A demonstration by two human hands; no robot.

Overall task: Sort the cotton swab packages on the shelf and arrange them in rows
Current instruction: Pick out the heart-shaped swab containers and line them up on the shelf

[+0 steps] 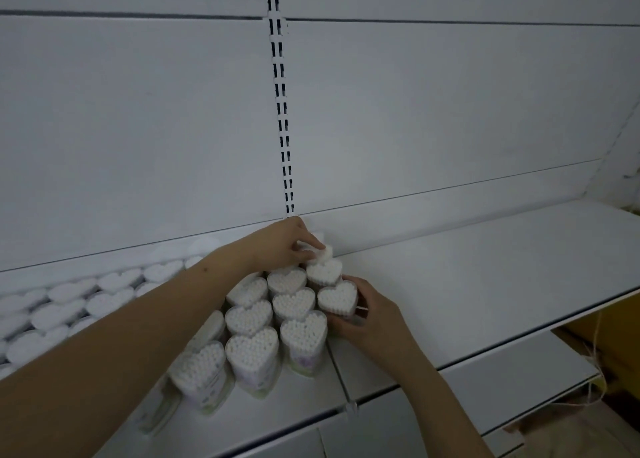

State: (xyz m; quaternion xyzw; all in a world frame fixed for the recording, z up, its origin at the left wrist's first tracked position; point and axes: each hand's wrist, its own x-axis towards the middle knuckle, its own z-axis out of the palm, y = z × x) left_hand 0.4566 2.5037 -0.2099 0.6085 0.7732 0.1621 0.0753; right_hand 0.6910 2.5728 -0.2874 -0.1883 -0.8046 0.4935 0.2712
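Far to the left of my left grip [291, 246] I see finished rows of heart packs [69, 305] standing on the shelf [485, 267], close together. Under my left forearm and between the two grips stands the cluster of packs [270, 322] I am sorting now; some at the front lean a little. The left grip pinches the back pack [323, 252] near the back wall [138, 128], fingers curled on its top. Just in front of it stands another pack, touching. The right grip [367, 315] holds the rightmost pack [337, 296] from its side. I think it is best to press both packs gently inward and keep them upright, so the row stays straight. To the right of the right grip the shelf carries nothing that I can see.
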